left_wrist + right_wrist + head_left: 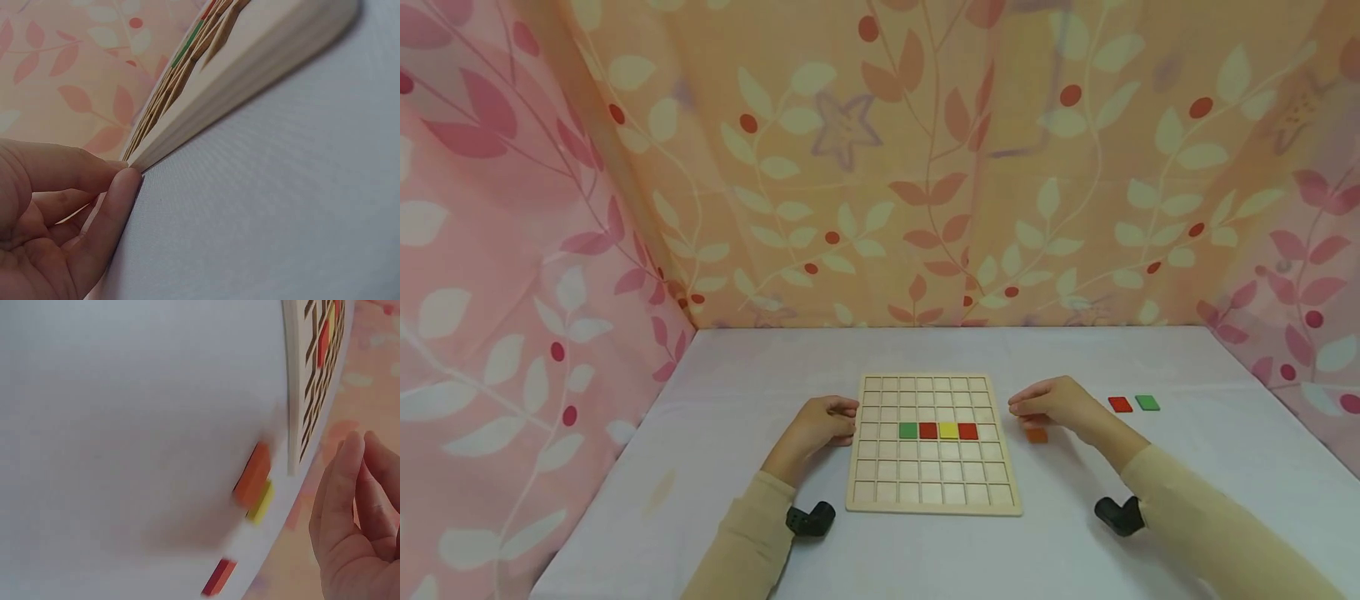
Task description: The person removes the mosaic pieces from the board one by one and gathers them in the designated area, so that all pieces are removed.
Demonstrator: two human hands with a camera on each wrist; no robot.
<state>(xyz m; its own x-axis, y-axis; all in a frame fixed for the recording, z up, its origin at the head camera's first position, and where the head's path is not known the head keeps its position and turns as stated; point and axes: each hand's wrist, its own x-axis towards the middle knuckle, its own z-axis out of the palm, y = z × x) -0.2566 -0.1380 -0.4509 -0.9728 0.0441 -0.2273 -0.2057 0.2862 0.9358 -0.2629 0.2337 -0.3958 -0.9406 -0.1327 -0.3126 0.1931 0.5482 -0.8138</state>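
A pale wooden grid board (pixel 934 508) lies flat on the table. One row of it holds a green tile (pixel 908 431), a red tile (pixel 928 431), a yellow tile (pixel 948 431) and another red tile (pixel 967 431), side by side. Thumb and forefinger of my left hand (pixel 816 425) pinch the board's left edge. To the right of the board, my right hand (pixel 1060 406) hovers over a loose orange tile (pixel 1037 436). Its fingertips meet with nothing showing between them. The right wrist view shows a loose yellow tile (pixel 261 503) beside the orange one; in the head view it is hidden.
Beyond my right hand lie a loose red tile (pixel 1120 405) and a loose green tile (pixel 1147 403). White cloth covers the table (pixel 760 358). Patterned curtains (pixel 850 208) close off its back and both sides. A black device (pixel 811 520) is at each wrist.
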